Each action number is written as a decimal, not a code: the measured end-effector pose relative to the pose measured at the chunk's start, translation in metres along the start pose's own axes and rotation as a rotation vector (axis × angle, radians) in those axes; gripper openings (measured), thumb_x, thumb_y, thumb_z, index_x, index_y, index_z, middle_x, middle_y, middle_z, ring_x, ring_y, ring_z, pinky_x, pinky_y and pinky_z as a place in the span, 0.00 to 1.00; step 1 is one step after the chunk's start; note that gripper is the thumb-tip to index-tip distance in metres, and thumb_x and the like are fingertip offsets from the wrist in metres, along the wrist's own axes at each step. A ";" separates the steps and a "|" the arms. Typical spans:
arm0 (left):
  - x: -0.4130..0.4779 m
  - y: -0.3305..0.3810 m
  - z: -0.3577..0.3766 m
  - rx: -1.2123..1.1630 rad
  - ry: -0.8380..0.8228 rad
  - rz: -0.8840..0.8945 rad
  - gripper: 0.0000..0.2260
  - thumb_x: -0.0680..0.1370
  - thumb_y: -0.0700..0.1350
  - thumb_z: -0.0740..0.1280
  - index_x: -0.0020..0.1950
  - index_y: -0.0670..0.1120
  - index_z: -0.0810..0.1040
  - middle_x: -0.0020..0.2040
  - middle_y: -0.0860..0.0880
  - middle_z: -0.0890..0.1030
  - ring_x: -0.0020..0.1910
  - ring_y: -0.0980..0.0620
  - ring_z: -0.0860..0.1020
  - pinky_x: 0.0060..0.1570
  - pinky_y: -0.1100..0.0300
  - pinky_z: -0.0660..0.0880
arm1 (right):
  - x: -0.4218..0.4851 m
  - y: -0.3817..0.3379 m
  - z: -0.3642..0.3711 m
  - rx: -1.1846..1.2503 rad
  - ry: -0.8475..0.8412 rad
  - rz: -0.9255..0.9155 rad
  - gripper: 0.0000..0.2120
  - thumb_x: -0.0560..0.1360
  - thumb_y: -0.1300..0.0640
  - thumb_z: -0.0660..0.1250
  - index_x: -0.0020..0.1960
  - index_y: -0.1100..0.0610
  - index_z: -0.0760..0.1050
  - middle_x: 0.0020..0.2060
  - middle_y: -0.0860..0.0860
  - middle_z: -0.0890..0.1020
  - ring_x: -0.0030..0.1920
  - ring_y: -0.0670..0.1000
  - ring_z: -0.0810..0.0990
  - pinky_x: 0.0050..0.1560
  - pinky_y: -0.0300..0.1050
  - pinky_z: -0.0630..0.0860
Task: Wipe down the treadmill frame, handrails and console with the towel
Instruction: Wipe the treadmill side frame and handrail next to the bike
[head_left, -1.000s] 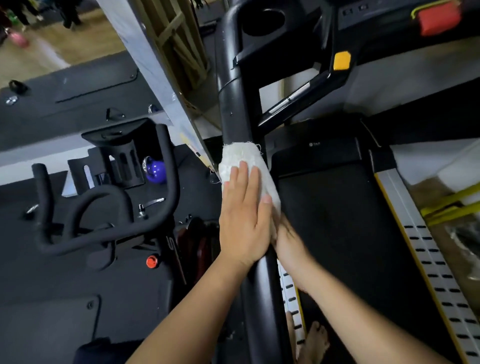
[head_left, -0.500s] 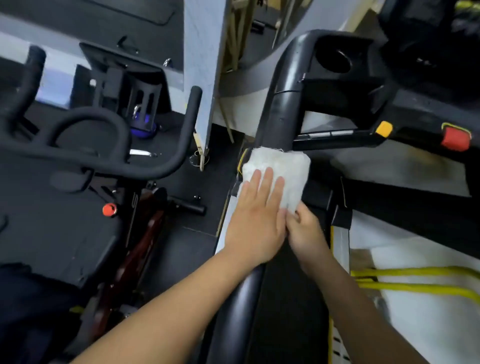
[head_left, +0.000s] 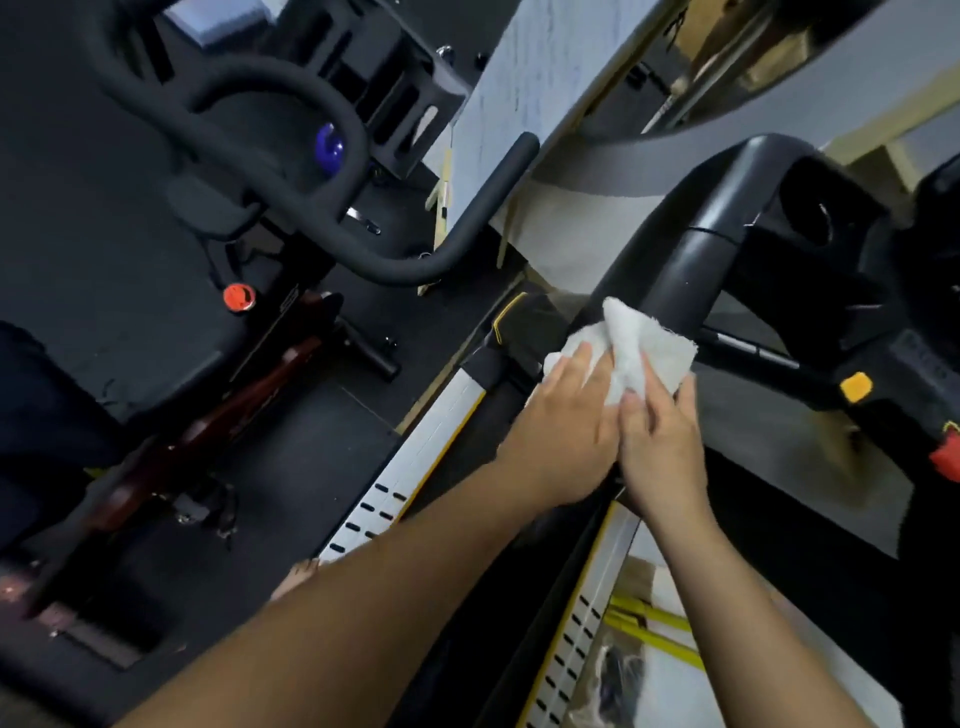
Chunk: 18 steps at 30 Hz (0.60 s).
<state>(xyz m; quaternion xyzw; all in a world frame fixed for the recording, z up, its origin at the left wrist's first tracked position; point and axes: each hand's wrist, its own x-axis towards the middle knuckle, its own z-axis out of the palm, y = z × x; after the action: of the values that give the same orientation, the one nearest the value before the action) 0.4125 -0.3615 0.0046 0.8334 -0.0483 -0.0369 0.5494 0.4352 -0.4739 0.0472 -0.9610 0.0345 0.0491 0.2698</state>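
A white towel (head_left: 641, 349) is wrapped around the black upright post (head_left: 680, 275) of the treadmill, just below its curved top. My left hand (head_left: 563, 415) presses the towel's left side against the post. My right hand (head_left: 660, 441) grips the towel's right side, fingers closed over the cloth. The two hands touch each other. The console (head_left: 841, 260) with a cup holder is at the upper right, and a handrail with a yellow button (head_left: 856, 387) runs right from the post. The silver side rail (head_left: 431, 447) lies below my left hand.
An exercise bike with black handlebars (head_left: 291, 156), a red knob (head_left: 239, 297) and a dark red frame stands close on the left. A grey slanted panel (head_left: 540, 78) rises behind the post. Yellow bars (head_left: 649, 634) lie on the floor at lower right. A red safety key (head_left: 945, 457) sits at the right edge.
The view has swung and tilted to the left. Both hands and the towel have stayed on the post; the towel is now bunched up between them and my right hand covers more of it.
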 end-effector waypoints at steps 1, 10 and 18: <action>-0.015 -0.005 0.000 0.018 -0.002 0.016 0.30 0.82 0.55 0.41 0.80 0.38 0.53 0.80 0.38 0.54 0.79 0.43 0.52 0.78 0.51 0.51 | -0.013 0.002 0.000 -0.074 0.016 -0.047 0.20 0.81 0.50 0.57 0.72 0.38 0.66 0.79 0.47 0.51 0.73 0.46 0.64 0.71 0.53 0.67; -0.018 -0.040 -0.009 -0.317 -0.179 -0.292 0.25 0.86 0.51 0.52 0.81 0.47 0.49 0.82 0.51 0.50 0.80 0.54 0.48 0.75 0.62 0.44 | 0.013 -0.003 0.001 -0.447 -0.176 -0.536 0.23 0.75 0.50 0.56 0.65 0.56 0.77 0.68 0.47 0.72 0.73 0.46 0.64 0.78 0.49 0.44; -0.033 -0.051 -0.013 -0.431 -0.298 -0.407 0.24 0.86 0.53 0.47 0.81 0.52 0.45 0.81 0.56 0.45 0.79 0.60 0.43 0.72 0.65 0.41 | 0.002 -0.019 0.007 -0.518 -0.194 -0.542 0.21 0.77 0.50 0.56 0.65 0.53 0.77 0.67 0.48 0.75 0.73 0.44 0.61 0.77 0.50 0.45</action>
<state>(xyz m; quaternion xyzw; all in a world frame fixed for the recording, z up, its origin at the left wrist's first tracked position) 0.3829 -0.3256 -0.0374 0.6759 0.0484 -0.2769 0.6812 0.4384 -0.4541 0.0513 -0.9626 -0.2598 0.0738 0.0232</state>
